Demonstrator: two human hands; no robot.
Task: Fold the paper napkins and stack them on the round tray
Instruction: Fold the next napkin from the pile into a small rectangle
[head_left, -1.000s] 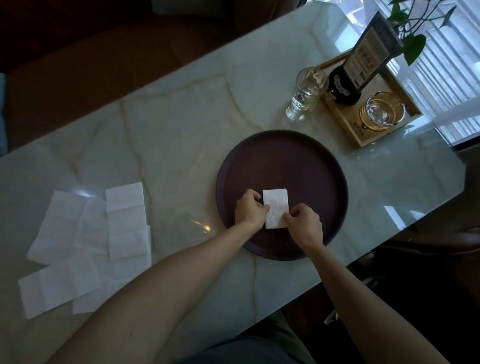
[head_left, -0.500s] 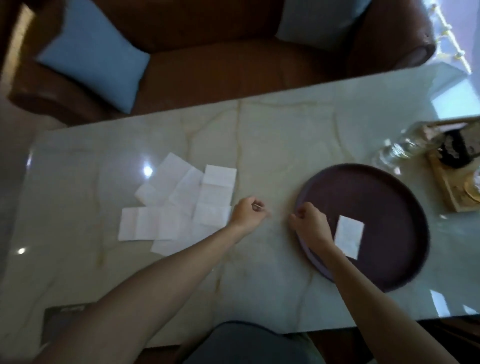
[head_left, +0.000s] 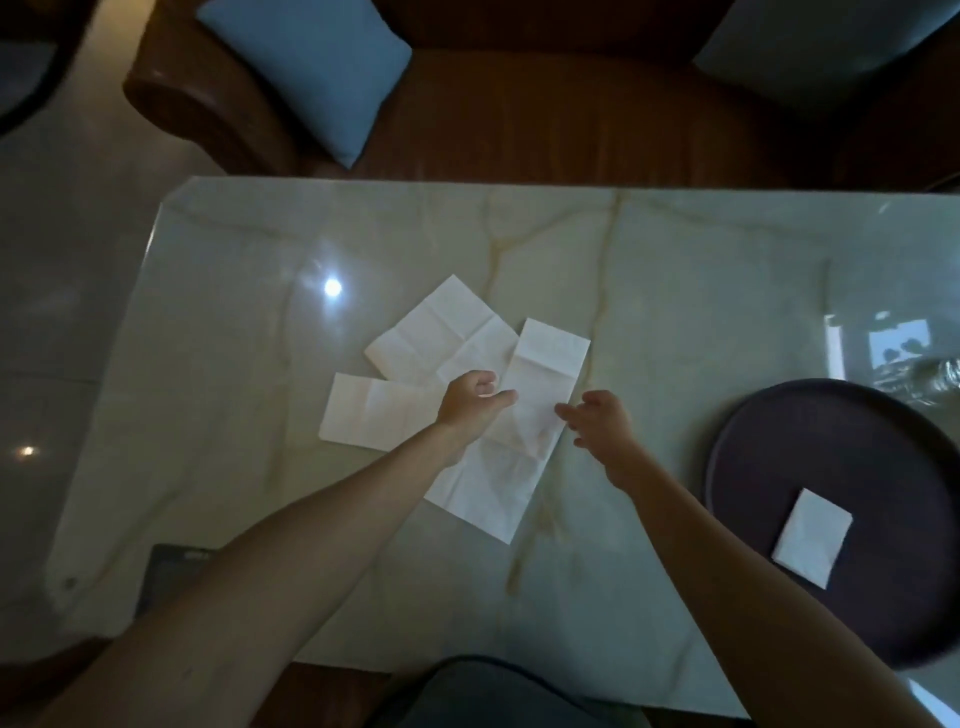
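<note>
White paper napkins (head_left: 457, 374) are spread, overlapping, on the marble surface (head_left: 675, 291), within reach of both hands. 1 folded napkin (head_left: 812, 538) is already laid on the round tray (head_left: 779, 441). The left hand (head_left: 470, 402) and right hand (head_left: 597, 421) are held over the top napkin (head_left: 540, 384), fingers loosely curled and grasping nothing, seemingly poised for picking up.
</note>
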